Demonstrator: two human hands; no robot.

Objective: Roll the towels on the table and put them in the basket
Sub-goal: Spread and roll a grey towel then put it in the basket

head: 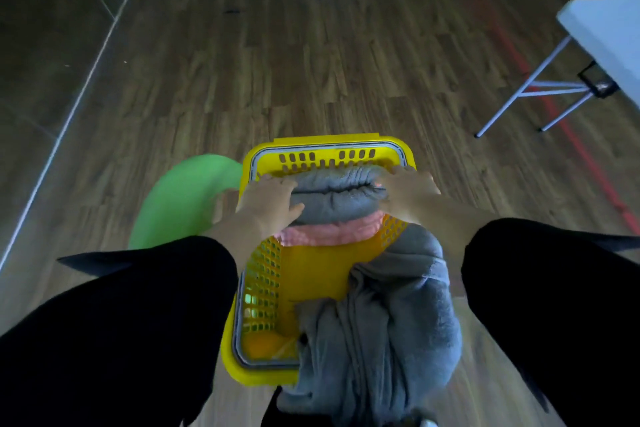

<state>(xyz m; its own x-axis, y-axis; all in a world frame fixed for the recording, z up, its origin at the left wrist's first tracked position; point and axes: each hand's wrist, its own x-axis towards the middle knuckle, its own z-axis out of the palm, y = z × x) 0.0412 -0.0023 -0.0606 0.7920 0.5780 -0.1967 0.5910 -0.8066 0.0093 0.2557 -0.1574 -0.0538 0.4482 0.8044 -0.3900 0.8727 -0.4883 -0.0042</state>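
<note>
Down at the far end of the yellow basket [330,143], both hands are on the rolled grey towel [337,199]. The left grip [268,201] wraps one end and the right grip [408,192] clasps the other, fingers curled over the roll. It sits on top of a pink towel [329,231] already inside, so this looks like the placing step: seating the roll against the far wall. Next move, I'd say: let go without the roll springing loose, then deal with the loose grey towel [388,315] draped unrolled over the near right rim. That one needs lifting out and rolling. The white surface [609,35] stands well apart at upper right, showing no towels from here.
</note>
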